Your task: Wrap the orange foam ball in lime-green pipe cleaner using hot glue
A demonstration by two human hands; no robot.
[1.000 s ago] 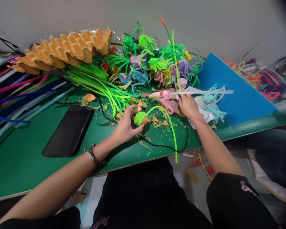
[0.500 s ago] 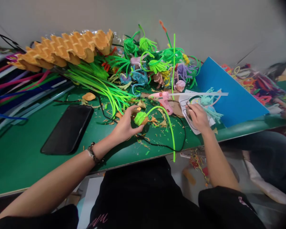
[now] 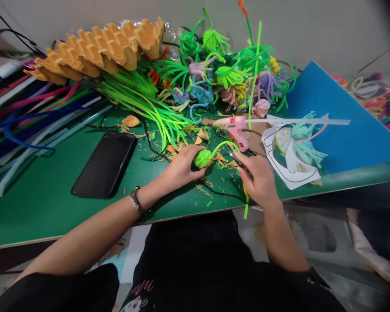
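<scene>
One green ball looks mostly wound, its long tail left unwound; my left fingers curl round it, my right fingers pinch a slim tool.

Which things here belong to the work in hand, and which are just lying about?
Likely in use: green fuzzy ball, in left hand; slim tool, in right hand; perhaps pink glue gun.

Likely lying about: black phone; blue board; egg-carton tray.
</scene>
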